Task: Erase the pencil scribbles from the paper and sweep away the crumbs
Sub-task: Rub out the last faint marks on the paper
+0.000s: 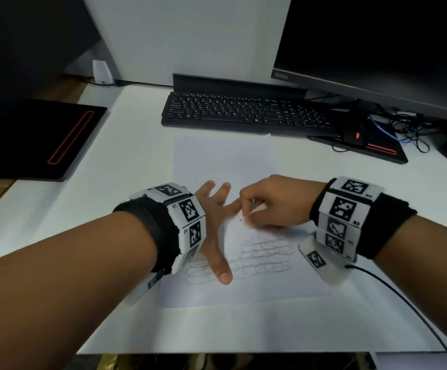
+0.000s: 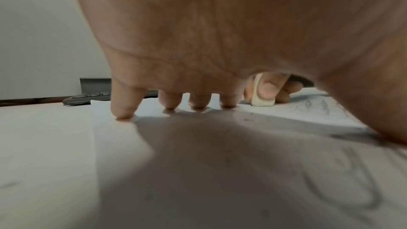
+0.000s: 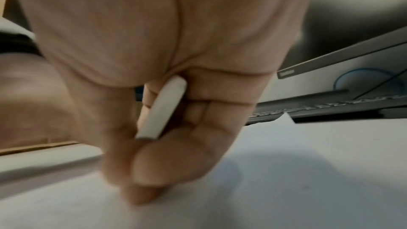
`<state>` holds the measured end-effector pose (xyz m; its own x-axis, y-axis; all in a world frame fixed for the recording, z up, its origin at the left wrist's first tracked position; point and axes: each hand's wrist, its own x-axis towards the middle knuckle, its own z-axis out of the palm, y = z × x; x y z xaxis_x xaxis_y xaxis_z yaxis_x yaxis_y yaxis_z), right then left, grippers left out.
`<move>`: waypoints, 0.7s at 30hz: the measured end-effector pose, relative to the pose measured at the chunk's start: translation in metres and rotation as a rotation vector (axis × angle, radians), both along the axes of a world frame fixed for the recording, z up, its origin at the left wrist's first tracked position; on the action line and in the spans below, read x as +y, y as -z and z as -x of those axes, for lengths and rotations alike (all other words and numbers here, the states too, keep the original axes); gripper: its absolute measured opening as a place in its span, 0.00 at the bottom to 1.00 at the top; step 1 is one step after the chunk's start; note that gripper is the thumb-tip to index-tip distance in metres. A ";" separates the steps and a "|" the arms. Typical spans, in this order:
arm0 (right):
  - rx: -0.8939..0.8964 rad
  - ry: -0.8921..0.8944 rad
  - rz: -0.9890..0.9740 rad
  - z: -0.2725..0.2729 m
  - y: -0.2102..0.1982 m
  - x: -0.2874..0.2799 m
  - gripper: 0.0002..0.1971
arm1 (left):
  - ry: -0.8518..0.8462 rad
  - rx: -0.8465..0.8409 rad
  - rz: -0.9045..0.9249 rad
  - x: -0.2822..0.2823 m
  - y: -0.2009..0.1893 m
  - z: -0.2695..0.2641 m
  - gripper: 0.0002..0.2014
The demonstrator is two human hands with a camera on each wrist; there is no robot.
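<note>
White and broad, the surface [image 1: 126, 156] carries a sheet of paper [image 1: 225, 156] lying square before the person, its far edge just short of a black keyboard [image 1: 243, 113]. The left hand [image 1: 214, 217] lies spread wide and flat on the sheet, fingertips [image 2: 124, 115] pressed down, probably to keep the paper from sliding or creasing under the rubbing. The right hand [image 1: 273, 201] pinches a white eraser [image 1: 254, 210] between thumb and fingers, its lower end on the paper just above the pencil scribbles [image 1: 259, 257], most of which remain. Rows of loops run from under the left thumb toward the right wrist, so that hand covers some of them. A few dark crumbs [image 1: 241, 219] sit near the eraser. A monitor [image 1: 377, 49], mouse [image 1: 354, 129] and tangled cables [image 1: 409, 129] stand well apart at the right.
</note>
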<state>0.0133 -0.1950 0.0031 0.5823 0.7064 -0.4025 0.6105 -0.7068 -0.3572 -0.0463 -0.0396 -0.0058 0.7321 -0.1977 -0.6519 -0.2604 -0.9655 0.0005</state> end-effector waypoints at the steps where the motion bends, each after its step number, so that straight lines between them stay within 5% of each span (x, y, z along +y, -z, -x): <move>1: 0.001 -0.018 0.001 0.003 0.000 0.001 0.04 | -0.005 0.002 -0.002 0.001 0.002 -0.001 0.67; 13: 0.075 -0.118 0.013 0.021 0.006 -0.002 0.04 | -0.002 0.006 -0.019 0.004 0.008 -0.006 0.70; 18: 0.031 0.009 -0.031 0.000 0.002 -0.011 0.04 | 0.000 0.006 -0.013 0.004 0.007 -0.005 0.70; 21: 0.089 -0.122 0.013 0.019 0.005 -0.002 0.03 | -0.007 0.013 -0.016 0.005 0.008 -0.006 0.71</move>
<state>-0.0059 -0.1970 -0.0024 0.4544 0.7639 -0.4582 0.6586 -0.6344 -0.4047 -0.0406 -0.0348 -0.0139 0.7247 -0.1820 -0.6646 -0.2539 -0.9672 -0.0121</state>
